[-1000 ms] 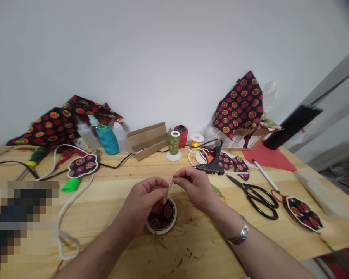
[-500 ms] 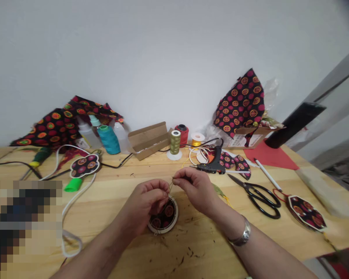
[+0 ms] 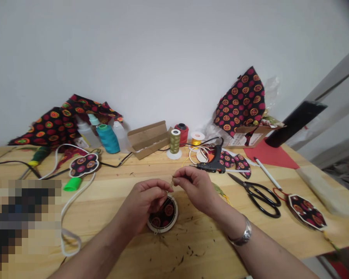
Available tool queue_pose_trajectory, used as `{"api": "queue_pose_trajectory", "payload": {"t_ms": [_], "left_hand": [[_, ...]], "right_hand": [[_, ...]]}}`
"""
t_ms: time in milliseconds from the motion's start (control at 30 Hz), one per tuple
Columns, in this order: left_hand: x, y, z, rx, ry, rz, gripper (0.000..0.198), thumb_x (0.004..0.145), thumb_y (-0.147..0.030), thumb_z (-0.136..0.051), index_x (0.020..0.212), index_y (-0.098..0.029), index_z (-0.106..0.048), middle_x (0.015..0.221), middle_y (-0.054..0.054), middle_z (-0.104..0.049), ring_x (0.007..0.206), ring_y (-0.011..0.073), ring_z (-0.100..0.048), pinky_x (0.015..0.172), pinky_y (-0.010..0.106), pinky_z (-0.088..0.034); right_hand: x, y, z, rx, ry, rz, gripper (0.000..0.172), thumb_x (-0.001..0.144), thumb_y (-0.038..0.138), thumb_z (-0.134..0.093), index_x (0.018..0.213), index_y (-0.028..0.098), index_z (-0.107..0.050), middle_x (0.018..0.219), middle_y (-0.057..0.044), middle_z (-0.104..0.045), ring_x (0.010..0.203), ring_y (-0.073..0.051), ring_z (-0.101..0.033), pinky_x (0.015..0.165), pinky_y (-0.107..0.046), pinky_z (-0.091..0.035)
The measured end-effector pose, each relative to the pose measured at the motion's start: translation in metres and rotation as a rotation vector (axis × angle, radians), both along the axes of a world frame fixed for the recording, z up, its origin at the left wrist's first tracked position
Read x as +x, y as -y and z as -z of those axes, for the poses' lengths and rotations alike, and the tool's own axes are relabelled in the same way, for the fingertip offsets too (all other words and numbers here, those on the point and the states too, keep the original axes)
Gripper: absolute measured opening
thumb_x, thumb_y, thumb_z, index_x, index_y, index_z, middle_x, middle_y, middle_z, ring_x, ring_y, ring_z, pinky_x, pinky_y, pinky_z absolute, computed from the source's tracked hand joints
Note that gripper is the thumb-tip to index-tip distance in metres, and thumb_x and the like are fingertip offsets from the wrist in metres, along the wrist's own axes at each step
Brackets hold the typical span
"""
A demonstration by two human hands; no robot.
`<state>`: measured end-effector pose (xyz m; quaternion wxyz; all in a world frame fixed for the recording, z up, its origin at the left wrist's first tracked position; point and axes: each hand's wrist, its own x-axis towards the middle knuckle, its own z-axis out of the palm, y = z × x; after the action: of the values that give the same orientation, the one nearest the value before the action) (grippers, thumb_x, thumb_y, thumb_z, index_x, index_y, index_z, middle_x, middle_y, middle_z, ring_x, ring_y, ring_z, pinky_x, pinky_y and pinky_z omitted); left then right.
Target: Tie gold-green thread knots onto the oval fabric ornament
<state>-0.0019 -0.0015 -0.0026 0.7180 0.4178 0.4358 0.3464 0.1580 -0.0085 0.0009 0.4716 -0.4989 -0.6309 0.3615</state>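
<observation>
My left hand (image 3: 145, 201) and my right hand (image 3: 196, 188) meet above a round disc (image 3: 165, 217) covered in black fabric with red and orange dots, which lies on the wooden table (image 3: 192, 248). Both hands pinch a thin olive thread (image 3: 171, 183) between thumb and fingers. My left hand partly covers the disc. A silver watch (image 3: 244, 234) sits on my right wrist.
Black scissors (image 3: 258, 195), a black glue gun (image 3: 213, 162), a white pen (image 3: 267, 173) and an octagonal fabric piece (image 3: 306, 211) lie to the right. Thread spools (image 3: 174, 143), bottles (image 3: 87, 131), a cardboard box (image 3: 147, 139) and patterned fabric (image 3: 61, 120) line the wall. A white cord (image 3: 72, 201) curls at left.
The hands have drawn slightly closer together on the thread and shifted a little; the disc stays in place.
</observation>
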Motion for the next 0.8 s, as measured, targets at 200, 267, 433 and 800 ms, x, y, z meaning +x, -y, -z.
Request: {"api": "queue_pose_trajectory", "payload": {"t_ms": [200, 267, 433, 800], "left_hand": [[0.001, 0.005, -0.004, 0.246, -0.349, -0.019, 0.016, 0.067, -0.019, -0.056, 0.072, -0.017, -0.071, 0.044, -0.004, -0.049, 0.044, 0.0092, -0.043, 0.046, 0.020, -0.033], [0.001, 0.006, -0.005, 0.384, -0.453, -0.011, 0.019, 0.070, -0.022, -0.055, 0.077, -0.018, -0.072, 0.050, -0.002, -0.055, 0.050, 0.0118, -0.049, 0.049, 0.022, -0.038], [0.000, 0.010, -0.002, 0.732, -0.555, 0.033, 0.026, 0.078, -0.021, -0.049, 0.090, -0.018, -0.071, 0.067, 0.001, -0.062, 0.064, 0.0146, -0.057, 0.059, 0.024, -0.044], [0.003, 0.012, 0.002, 1.019, -0.685, 0.100, 0.027, 0.081, -0.013, -0.044, 0.091, -0.013, -0.069, 0.071, 0.004, -0.063, 0.066, 0.0142, -0.058, 0.062, 0.025, -0.044]], "right_hand": [[0.000, -0.001, -0.002, -0.055, -0.090, 0.001, 0.006, 0.073, 0.014, -0.057, 0.069, 0.017, -0.060, 0.062, 0.002, -0.062, 0.060, -0.011, -0.056, 0.063, -0.024, -0.044], [0.000, -0.002, -0.002, -0.094, -0.160, 0.000, 0.004, 0.072, 0.015, -0.057, 0.069, 0.017, -0.059, 0.062, 0.002, -0.062, 0.060, -0.011, -0.057, 0.063, -0.025, -0.044], [-0.001, -0.003, -0.005, -0.209, -0.345, -0.010, 0.004, 0.069, 0.016, -0.059, 0.066, 0.017, -0.058, 0.060, 0.002, -0.063, 0.059, -0.011, -0.056, 0.063, -0.026, -0.044], [-0.001, -0.001, -0.010, -0.361, -0.565, -0.060, 0.010, 0.070, 0.023, -0.062, 0.068, 0.015, -0.055, 0.067, -0.003, -0.066, 0.044, -0.005, -0.035, 0.040, -0.019, -0.022]]}}
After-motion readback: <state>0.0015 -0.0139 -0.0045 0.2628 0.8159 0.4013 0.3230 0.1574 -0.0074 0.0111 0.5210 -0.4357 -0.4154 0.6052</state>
